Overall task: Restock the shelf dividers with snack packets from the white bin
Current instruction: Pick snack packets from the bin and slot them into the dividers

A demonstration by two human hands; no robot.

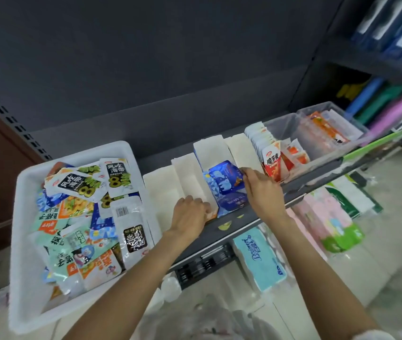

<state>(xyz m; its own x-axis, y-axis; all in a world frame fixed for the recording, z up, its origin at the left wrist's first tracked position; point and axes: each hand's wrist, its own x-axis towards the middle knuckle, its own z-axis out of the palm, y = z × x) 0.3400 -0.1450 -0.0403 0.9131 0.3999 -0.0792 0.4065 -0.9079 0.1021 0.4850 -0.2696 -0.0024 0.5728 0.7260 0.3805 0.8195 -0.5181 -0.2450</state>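
1. White bin [23, 217], at the shelf's left end: heaped with assorted snack packets [82, 212] in green, white, orange and blue.
2. Left hand [190, 214]: fingers [205, 208] curled over the front end of a white shelf divider [195, 177].
3. Right hand [263, 190]: fingers pinch the upper edge of a blue packet [224, 180], upright in the neighbouring divider compartment.
4. Farther right: red-and-white packets [272, 163] stand in a row.
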